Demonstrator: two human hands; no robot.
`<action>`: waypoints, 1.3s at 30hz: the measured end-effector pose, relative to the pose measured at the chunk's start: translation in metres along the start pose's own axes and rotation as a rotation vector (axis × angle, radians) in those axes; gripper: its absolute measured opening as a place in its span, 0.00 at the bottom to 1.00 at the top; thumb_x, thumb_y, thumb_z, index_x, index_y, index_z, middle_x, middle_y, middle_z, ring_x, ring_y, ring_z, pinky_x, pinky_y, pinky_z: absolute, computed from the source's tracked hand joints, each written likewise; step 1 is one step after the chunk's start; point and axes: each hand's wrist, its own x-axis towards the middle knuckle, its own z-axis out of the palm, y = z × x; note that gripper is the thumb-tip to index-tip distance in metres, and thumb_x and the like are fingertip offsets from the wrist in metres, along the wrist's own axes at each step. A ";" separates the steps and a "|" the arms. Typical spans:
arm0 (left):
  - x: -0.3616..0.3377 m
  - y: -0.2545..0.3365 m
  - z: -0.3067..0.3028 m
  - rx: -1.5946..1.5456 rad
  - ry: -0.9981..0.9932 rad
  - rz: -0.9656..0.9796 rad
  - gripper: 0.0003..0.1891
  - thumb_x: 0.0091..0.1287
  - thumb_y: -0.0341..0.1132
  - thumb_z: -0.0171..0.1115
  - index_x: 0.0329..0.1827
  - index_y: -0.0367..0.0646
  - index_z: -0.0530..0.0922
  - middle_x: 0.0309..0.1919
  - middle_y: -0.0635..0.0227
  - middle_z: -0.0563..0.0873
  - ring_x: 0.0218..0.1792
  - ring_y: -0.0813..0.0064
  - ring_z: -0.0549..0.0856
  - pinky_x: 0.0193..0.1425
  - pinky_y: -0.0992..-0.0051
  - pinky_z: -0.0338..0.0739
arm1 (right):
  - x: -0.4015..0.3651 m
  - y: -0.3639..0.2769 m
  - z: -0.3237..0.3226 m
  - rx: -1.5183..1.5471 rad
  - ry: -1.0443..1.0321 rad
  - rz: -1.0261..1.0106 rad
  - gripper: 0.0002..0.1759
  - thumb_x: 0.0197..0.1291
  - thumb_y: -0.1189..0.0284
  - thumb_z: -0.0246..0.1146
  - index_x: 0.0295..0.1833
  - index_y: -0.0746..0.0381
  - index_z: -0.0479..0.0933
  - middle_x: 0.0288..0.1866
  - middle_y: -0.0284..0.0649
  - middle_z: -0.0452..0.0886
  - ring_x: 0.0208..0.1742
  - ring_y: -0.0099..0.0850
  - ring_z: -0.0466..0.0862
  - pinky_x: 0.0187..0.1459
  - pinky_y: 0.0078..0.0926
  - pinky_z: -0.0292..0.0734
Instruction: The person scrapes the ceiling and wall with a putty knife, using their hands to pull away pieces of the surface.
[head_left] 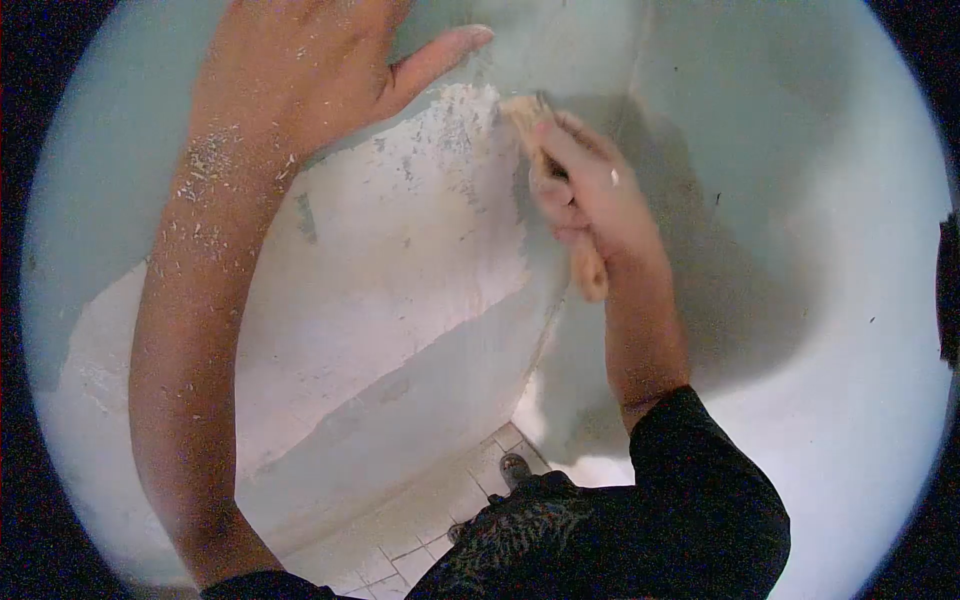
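My left hand (310, 75) lies against the wall at the upper left, its thumb stretched to the right; its fingertips are beyond the view. Pale flakes cling to its wrist and forearm. My right hand (590, 185) is wrapped around a wooden-handled tool (590, 272), slightly smeared by motion. The handle's rounded end sticks out below the fist, and the tan upper end is at the right edge of a bare patch (390, 260). Which kind of working edge the tool has, I cannot make out. Pale green paint (560, 50) surrounds the whitish patch.
A second wall (880, 330) meets this one at a corner on the right, with my arm's shadow across it. Below are a tiled floor (400, 545) and a foot in a dark sandal (515, 468). My dark shirt (620, 540) fills the bottom.
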 end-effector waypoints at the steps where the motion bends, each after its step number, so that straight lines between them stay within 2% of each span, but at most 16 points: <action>1: -0.001 0.002 -0.002 -0.058 -0.001 -0.002 0.28 0.63 0.58 0.55 0.49 0.38 0.76 0.54 0.54 0.74 0.61 0.56 0.70 0.68 0.52 0.59 | 0.002 -0.001 -0.002 -0.001 0.001 0.005 0.10 0.64 0.60 0.57 0.43 0.55 0.71 0.16 0.24 0.62 0.11 0.13 0.54 0.12 0.14 0.49; 5: -0.005 -0.001 0.007 -0.038 0.046 0.019 0.28 0.63 0.58 0.55 0.48 0.38 0.76 0.53 0.54 0.75 0.60 0.57 0.70 0.67 0.53 0.59 | 0.007 0.001 -0.015 -0.032 0.028 -0.035 0.11 0.65 0.60 0.56 0.43 0.56 0.72 0.15 0.24 0.62 0.11 0.13 0.55 0.12 0.13 0.49; 7: -0.003 -0.010 0.009 -0.147 0.134 0.050 0.28 0.62 0.58 0.55 0.48 0.38 0.76 0.53 0.55 0.75 0.60 0.58 0.71 0.67 0.53 0.60 | 0.008 0.000 -0.015 -0.076 0.019 -0.033 0.11 0.65 0.60 0.56 0.43 0.56 0.71 0.15 0.24 0.62 0.11 0.13 0.55 0.11 0.13 0.49; 10: 0.000 -0.012 -0.002 -0.050 0.060 0.096 0.28 0.62 0.58 0.56 0.47 0.38 0.76 0.53 0.55 0.75 0.60 0.58 0.71 0.66 0.53 0.60 | 0.010 -0.004 -0.013 -0.150 0.103 -0.058 0.11 0.65 0.60 0.56 0.43 0.56 0.71 0.15 0.24 0.62 0.10 0.12 0.55 0.11 0.13 0.48; 12: 0.001 -0.011 -0.005 -0.046 0.060 0.099 0.28 0.62 0.58 0.55 0.46 0.38 0.76 0.53 0.55 0.75 0.59 0.59 0.71 0.66 0.53 0.60 | 0.009 -0.016 -0.013 -0.097 0.003 -0.009 0.11 0.65 0.59 0.56 0.42 0.55 0.71 0.15 0.24 0.61 0.10 0.13 0.55 0.10 0.13 0.48; 15: 0.000 -0.010 0.001 -0.074 0.068 0.090 0.28 0.62 0.58 0.55 0.45 0.37 0.76 0.52 0.55 0.75 0.59 0.59 0.71 0.66 0.54 0.60 | 0.005 -0.003 -0.006 -0.089 0.059 -0.002 0.11 0.65 0.59 0.56 0.43 0.54 0.71 0.15 0.24 0.61 0.10 0.13 0.55 0.11 0.14 0.48; 23: 0.001 -0.009 0.000 -0.115 0.139 0.061 0.28 0.62 0.58 0.55 0.46 0.37 0.76 0.53 0.54 0.75 0.60 0.58 0.70 0.67 0.53 0.59 | 0.005 -0.006 0.001 0.028 0.013 -0.030 0.10 0.65 0.59 0.56 0.42 0.53 0.71 0.15 0.23 0.61 0.10 0.12 0.55 0.11 0.15 0.48; 25: 0.003 -0.014 -0.011 -0.118 -0.018 0.080 0.29 0.62 0.59 0.55 0.46 0.37 0.76 0.53 0.54 0.75 0.60 0.58 0.70 0.67 0.53 0.59 | 0.003 -0.007 0.005 -0.013 0.013 -0.033 0.10 0.65 0.59 0.56 0.42 0.53 0.71 0.15 0.23 0.61 0.11 0.12 0.55 0.11 0.15 0.48; 27: 0.006 -0.016 -0.014 -0.120 -0.044 0.090 0.28 0.62 0.57 0.55 0.46 0.37 0.77 0.54 0.53 0.75 0.60 0.57 0.70 0.66 0.53 0.59 | 0.002 -0.015 0.008 0.013 0.074 0.042 0.11 0.65 0.59 0.56 0.43 0.54 0.71 0.15 0.23 0.61 0.11 0.12 0.55 0.11 0.14 0.49; 29: 0.008 -0.012 -0.012 -0.142 -0.060 0.109 0.27 0.63 0.55 0.54 0.47 0.36 0.77 0.54 0.52 0.75 0.59 0.56 0.71 0.65 0.53 0.60 | 0.010 -0.024 0.009 0.045 0.051 -0.001 0.11 0.65 0.59 0.56 0.43 0.54 0.71 0.16 0.23 0.62 0.11 0.13 0.55 0.11 0.14 0.49; 31: 0.004 -0.007 -0.006 -0.130 -0.058 -0.014 0.24 0.64 0.50 0.58 0.57 0.45 0.74 0.62 0.63 0.73 0.62 0.59 0.70 0.69 0.58 0.58 | 0.012 -0.031 0.007 0.075 0.019 -0.062 0.11 0.65 0.59 0.56 0.44 0.54 0.71 0.16 0.23 0.62 0.11 0.13 0.55 0.11 0.14 0.50; 35: 0.004 -0.011 -0.001 -0.216 0.007 -0.050 0.23 0.64 0.50 0.56 0.55 0.42 0.75 0.62 0.62 0.72 0.62 0.56 0.70 0.69 0.55 0.59 | 0.007 0.009 -0.006 -0.263 0.072 -0.213 0.18 0.67 0.56 0.53 0.52 0.55 0.75 0.21 0.23 0.69 0.16 0.14 0.63 0.14 0.15 0.56; 36: 0.003 -0.011 -0.002 -0.167 0.035 -0.046 0.23 0.64 0.50 0.56 0.55 0.42 0.75 0.62 0.62 0.72 0.62 0.56 0.70 0.69 0.55 0.59 | -0.001 0.030 -0.014 -0.297 0.055 -0.014 0.21 0.68 0.55 0.52 0.59 0.55 0.74 0.27 0.25 0.74 0.22 0.15 0.68 0.20 0.13 0.62; 37: 0.003 -0.010 -0.005 -0.208 0.040 -0.068 0.23 0.64 0.48 0.57 0.55 0.42 0.75 0.62 0.61 0.72 0.62 0.56 0.70 0.68 0.54 0.59 | -0.025 0.030 -0.015 -0.220 -0.171 0.075 0.22 0.66 0.52 0.53 0.58 0.54 0.74 0.30 0.28 0.76 0.23 0.16 0.69 0.23 0.13 0.63; 38: 0.003 -0.011 -0.007 -0.255 0.044 -0.091 0.22 0.64 0.47 0.57 0.55 0.42 0.75 0.62 0.61 0.72 0.61 0.55 0.70 0.68 0.53 0.59 | -0.042 0.038 -0.009 -0.249 -0.222 0.171 0.23 0.65 0.52 0.54 0.58 0.53 0.74 0.30 0.28 0.75 0.21 0.17 0.67 0.21 0.14 0.61; 39: 0.004 -0.013 -0.009 -0.217 0.065 -0.089 0.22 0.64 0.47 0.57 0.55 0.42 0.75 0.62 0.61 0.72 0.61 0.55 0.70 0.68 0.53 0.59 | -0.049 0.067 -0.010 -0.163 -0.247 0.167 0.23 0.65 0.53 0.55 0.59 0.53 0.74 0.28 0.27 0.73 0.20 0.17 0.65 0.18 0.15 0.58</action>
